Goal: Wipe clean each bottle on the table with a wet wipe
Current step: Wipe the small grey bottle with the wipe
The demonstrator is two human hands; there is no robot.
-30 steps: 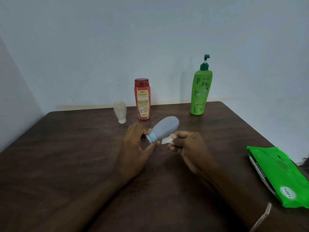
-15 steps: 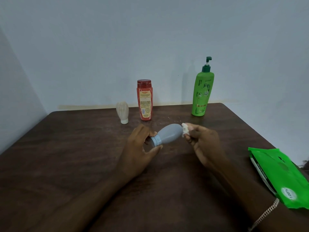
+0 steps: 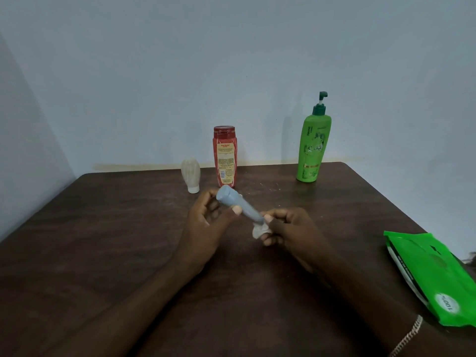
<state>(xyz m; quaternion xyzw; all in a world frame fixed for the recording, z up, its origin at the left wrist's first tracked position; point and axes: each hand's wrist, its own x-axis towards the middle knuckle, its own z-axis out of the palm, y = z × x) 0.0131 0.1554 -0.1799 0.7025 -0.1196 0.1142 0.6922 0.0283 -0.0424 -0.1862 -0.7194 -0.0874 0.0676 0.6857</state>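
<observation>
I count four bottles. One, the grey-blue bottle [image 3: 238, 206], is off the table [image 3: 103, 240] and held slanted in the air over its middle. Its upper end sits in the left hand [image 3: 206, 225], and its lower end points at the right hand [image 3: 292, 228].

Left hand: thumb and fingers curled round the bottle's upper end, a firm grasp.

Right hand: fingers bunched, pinching one crumpled white wet wipe [image 3: 260, 229] against the bottle's lower end.

I see three bottles standing upright along the far edge:
- a small whitish bottle [image 3: 190, 175], leftmost, resting on its narrow end
- a red bottle [image 3: 224, 157] just beside it, label facing me
- a green pump bottle [image 3: 313, 148], well apart, toward the far right corner

One green wipe pack [image 3: 432, 276] lies flat at the right edge. I note one thin chain bracelet [image 3: 407, 338] on the right wrist.
</observation>
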